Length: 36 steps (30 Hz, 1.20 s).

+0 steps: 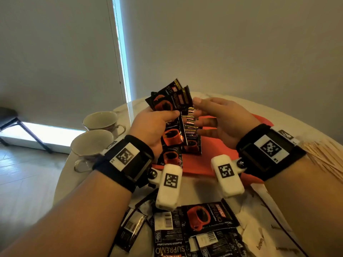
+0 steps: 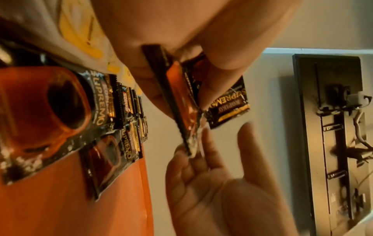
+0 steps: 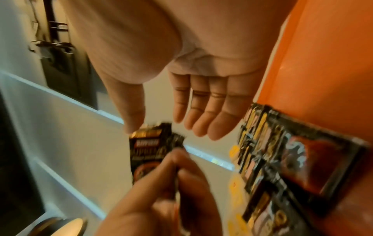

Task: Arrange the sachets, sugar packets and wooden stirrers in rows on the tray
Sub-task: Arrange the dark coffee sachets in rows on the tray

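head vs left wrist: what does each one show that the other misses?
Head only: two teacups left of the tray, loose sachets on the near table, wooden stirrers at right, both wristbands.

Left wrist only: a dark panel with cables on the wall, and yellow packets beyond the tray.

Both: the left hand pinching a few coffee sachets, the right hand open beside them holding nothing, and sachets in rows on the orange tray.
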Each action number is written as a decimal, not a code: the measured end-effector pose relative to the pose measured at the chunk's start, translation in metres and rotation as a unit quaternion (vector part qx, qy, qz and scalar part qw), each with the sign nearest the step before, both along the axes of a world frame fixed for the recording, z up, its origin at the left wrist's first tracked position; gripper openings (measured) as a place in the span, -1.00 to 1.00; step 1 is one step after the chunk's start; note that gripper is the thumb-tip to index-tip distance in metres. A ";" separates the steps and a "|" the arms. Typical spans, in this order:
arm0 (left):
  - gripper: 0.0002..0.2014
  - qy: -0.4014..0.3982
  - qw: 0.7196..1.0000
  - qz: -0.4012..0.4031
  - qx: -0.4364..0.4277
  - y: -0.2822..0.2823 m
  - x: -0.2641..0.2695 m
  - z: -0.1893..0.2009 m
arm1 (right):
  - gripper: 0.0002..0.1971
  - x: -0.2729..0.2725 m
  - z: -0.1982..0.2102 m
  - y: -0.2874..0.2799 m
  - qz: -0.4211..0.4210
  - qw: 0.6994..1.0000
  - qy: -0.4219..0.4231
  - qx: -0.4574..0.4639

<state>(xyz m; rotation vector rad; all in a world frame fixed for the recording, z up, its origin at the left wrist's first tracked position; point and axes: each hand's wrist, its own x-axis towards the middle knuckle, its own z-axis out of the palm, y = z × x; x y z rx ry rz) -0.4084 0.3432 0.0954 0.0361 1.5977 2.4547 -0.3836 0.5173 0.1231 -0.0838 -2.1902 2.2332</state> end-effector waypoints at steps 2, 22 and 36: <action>-0.75 0.021 1.000 -0.012 -0.013 0.002 0.004 -0.001 | -0.61 0.000 -0.002 -0.008 0.006 0.999 0.039 0.008; -0.74 0.074 0.996 -0.037 -0.028 -0.005 -0.001 0.001 | -0.90 -0.014 0.004 0.006 -0.032 0.993 -0.015 -0.112; -0.71 0.020 0.998 0.039 0.042 -0.001 -0.008 -0.003 | -0.81 -0.007 -0.005 0.001 -0.037 0.988 0.014 -0.151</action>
